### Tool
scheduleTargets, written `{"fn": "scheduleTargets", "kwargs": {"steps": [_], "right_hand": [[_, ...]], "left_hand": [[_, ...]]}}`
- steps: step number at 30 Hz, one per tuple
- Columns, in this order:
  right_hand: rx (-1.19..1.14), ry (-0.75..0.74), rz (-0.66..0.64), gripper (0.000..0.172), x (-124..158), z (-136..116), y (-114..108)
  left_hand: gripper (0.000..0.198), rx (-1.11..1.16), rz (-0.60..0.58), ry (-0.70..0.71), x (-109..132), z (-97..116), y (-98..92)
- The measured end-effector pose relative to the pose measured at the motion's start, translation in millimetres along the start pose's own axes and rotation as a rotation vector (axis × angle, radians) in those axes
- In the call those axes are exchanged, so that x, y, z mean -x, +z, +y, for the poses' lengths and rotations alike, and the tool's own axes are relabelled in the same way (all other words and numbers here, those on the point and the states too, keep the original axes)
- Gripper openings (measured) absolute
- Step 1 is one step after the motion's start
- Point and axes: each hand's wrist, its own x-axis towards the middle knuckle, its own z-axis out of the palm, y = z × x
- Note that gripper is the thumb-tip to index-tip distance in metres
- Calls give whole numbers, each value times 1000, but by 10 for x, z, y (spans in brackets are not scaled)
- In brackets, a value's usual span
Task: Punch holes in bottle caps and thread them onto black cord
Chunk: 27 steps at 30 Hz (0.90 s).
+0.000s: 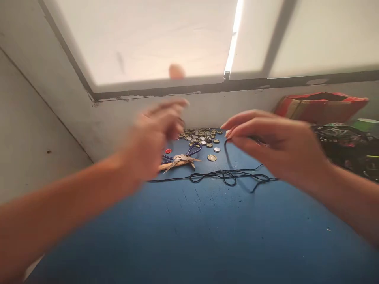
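Observation:
My right hand (272, 140) is closed in a pinch on a black cord (227, 156), which hangs from the fingertips toward the table. More of the cord lies in loose loops on the blue tabletop (204, 236) below the hands. Raised at the left, my left hand (156, 134) is smeared by motion, so whether its fingers hold anything cannot be made out. Behind it lie scissors (180, 157) with blue handles, across a wooden stick or handle (174, 165). A blurred, orange-pink round shape (177, 71) shows above the left hand; its kind is unclear.
A pile of metal bottle caps (203, 136) sits at the table's back by the wall, with a red cap (168, 151) and a few others nearer. A worn red box (322, 106) and a dark tangle of cords (349, 142) stand at the right. A window (166, 39) rises behind.

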Motion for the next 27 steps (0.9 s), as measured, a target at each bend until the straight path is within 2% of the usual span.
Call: {"fn": "scheduleTargets", "kwargs": {"steps": [2,3,6,10,17,22,27], "right_hand": [[-27,-50,-19,7,81,72,175],[-36,-71,14,8,120,117,237],[-82,-48,84,11,210,229,339],[-179,132,94,7,285,309,403],[-317,396,1,12,387,415,507],[-297,483,-42,15,403,417,515],[-250,468,-38,9,416,416,523]], "left_hand": [[22,53,-153,-194,45,-297,239],[22,110,-170,-263,53,-426,331],[16,230,-92,-313,16,-654,442],[18,238,-66,-233,-80,-709,352],[21,-75,-183,27,-119,-852,231],[21,-367,-174,122,-196,-871,132],[32,-633,-225,258,-248,-831,68]]}}
